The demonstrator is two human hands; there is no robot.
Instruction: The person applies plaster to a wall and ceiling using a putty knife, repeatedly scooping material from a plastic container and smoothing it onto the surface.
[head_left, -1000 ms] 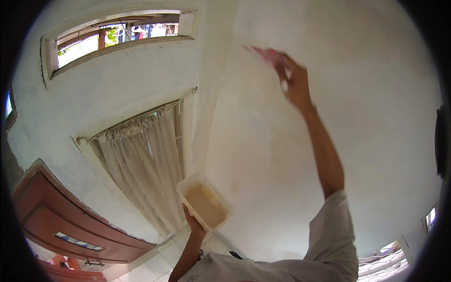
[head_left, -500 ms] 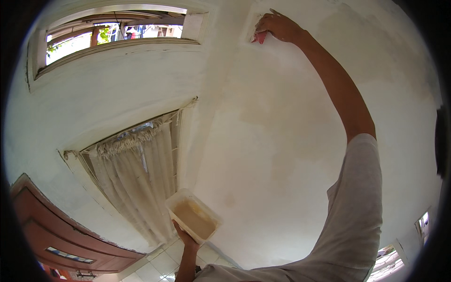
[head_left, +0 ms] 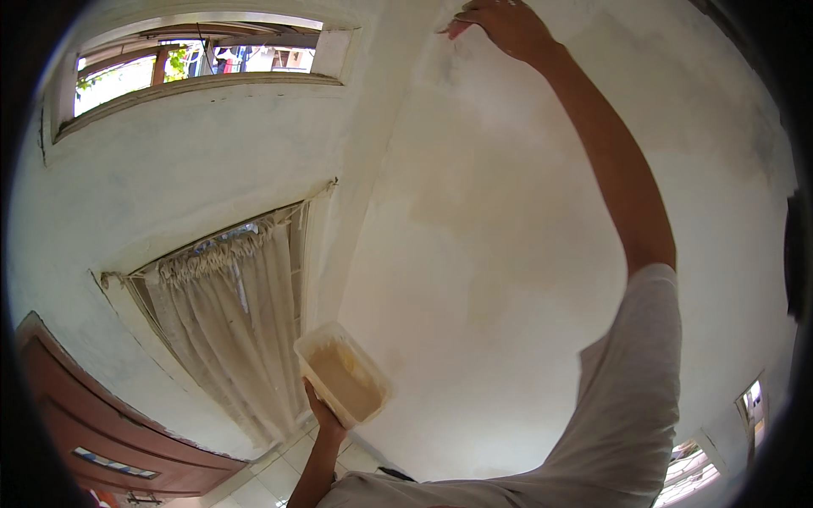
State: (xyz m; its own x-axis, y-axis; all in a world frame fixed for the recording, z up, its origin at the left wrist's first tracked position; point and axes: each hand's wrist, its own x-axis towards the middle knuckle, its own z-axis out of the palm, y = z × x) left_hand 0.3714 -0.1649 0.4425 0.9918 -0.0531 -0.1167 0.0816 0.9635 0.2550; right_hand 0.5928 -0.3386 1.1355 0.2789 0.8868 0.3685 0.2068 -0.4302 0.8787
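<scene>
Up at the top of the view, my right hand (head_left: 508,25) is closed on a small red piece (head_left: 462,30) held against the white wall (head_left: 508,356). Its kind is hard to make out, as my fingers cover most of it. Pale smears show on that hand. Low in the middle, my left hand (head_left: 323,411) grips the side and underside of a rectangular translucent plastic tub (head_left: 370,359). The tub is tilted so its inside shows, coated with beige, wet-looking stuff (head_left: 343,372).
On the left wall are a narrow opening (head_left: 212,82) high up and a window hung with a beige curtain (head_left: 229,313). A reddish-brown door (head_left: 110,423) stands at lower left. Pale tiles (head_left: 275,478) lie below, and small bright openings (head_left: 690,470) at lower right.
My right hand has moved up with the red piece, nearer the top edge. The tub in my left hand sits slightly higher and further left. The whole view has shifted a little.
</scene>
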